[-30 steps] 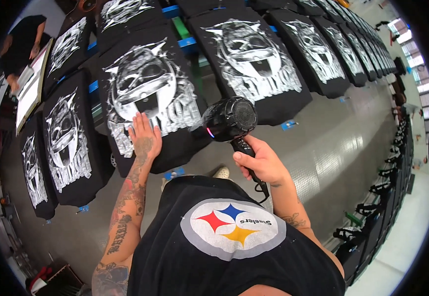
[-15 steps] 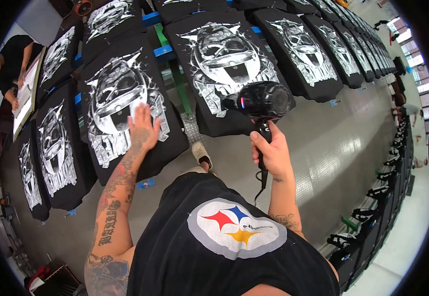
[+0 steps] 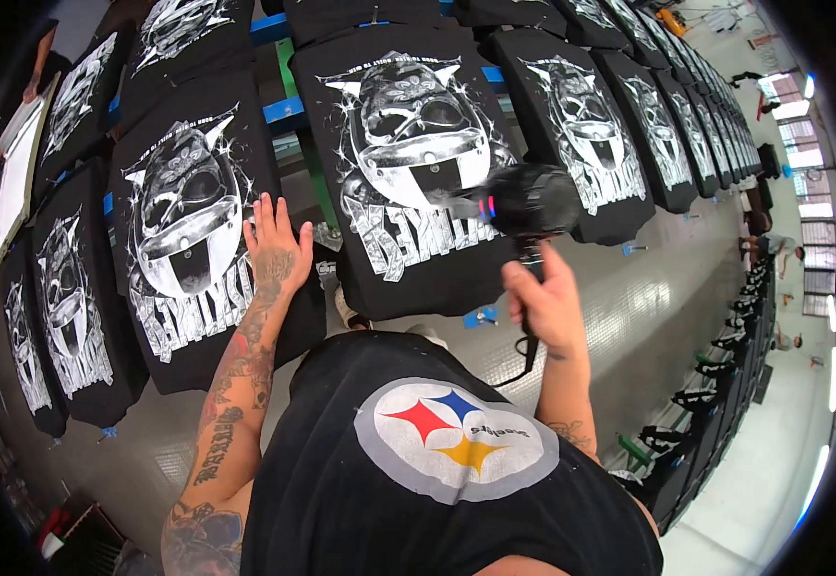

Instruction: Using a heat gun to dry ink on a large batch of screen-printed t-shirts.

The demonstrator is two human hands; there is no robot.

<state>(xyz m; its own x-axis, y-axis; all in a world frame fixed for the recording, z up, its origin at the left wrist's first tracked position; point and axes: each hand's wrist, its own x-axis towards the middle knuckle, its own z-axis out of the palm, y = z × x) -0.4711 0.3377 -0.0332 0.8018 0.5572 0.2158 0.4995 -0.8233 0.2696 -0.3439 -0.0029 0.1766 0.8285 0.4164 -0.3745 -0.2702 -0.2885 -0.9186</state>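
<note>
One right hand (image 3: pixel 548 296) is wrapped around the handle of a black plastic hair dryer with a pink-and-blue light (image 3: pixel 535 200), which is over the right edge of a black fabric shirt with large white print (image 3: pixel 403 158); left of this shirt, the left hand (image 3: pixel 276 252), fingers extended, holds nothing, and I cannot tell if it touches. For good work, I would judge, the dryer should sweep evenly without touching the print. Its barrel lies crosswise to the shirt, nozzle pointing left.
</note>
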